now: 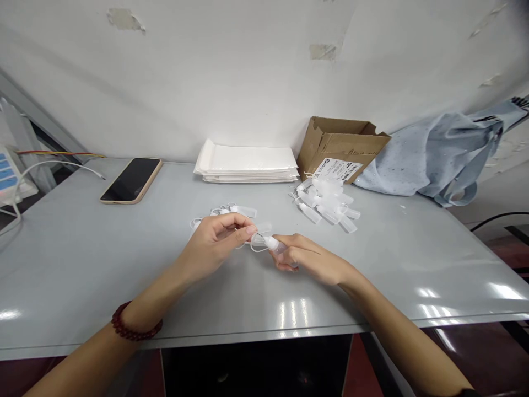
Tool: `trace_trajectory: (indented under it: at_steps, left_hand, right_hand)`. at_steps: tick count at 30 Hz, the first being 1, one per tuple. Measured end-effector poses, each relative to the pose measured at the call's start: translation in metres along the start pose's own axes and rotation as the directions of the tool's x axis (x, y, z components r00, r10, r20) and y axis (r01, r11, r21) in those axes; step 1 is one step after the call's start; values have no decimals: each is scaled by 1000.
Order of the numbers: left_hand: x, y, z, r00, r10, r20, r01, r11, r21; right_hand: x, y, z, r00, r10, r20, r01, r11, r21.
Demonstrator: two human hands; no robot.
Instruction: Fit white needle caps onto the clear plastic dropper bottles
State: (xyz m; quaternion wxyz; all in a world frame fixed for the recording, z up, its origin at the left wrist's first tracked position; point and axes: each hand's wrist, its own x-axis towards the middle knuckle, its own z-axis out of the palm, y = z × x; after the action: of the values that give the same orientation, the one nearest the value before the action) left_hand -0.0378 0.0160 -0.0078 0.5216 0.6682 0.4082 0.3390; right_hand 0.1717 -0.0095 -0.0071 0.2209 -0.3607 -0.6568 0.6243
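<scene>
My right hand [308,256] is closed round a small translucent bottle [279,249], its white tip pointing left. A thin white strap loops from the bottle toward my other hand. My left hand [215,242] pinches the end of that piece, where a thin dark needle-like tip shows beside the bottle's nozzle; the fingers cover the rest. Just behind my hands lie several similar bottles [246,211] on the grey table, partly hidden by my left hand. A larger pile of bottles [326,201] rests at the right, in front of the box.
White padded envelopes [250,160] are stacked by the wall. Right of them stands an open cardboard box [343,146] beside a light blue cloth bag [430,151]. A phone [132,180] and a white cable [61,163] lie at the left of the grey table [82,264].
</scene>
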Motion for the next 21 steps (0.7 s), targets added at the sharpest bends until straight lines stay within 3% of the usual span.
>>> trace_trajectory:
  at_steps: [12, 21]
  left_hand:
    - [-1, 1, 1, 998, 61, 4, -61, 998, 26]
    - [-3, 2, 1, 994, 109, -16, -106, 989, 107]
  right_hand:
    - [0, 1, 0, 1000, 23, -4, -23, 1000, 19]
    - [2, 2, 3, 998, 50, -33, -45, 990, 136]
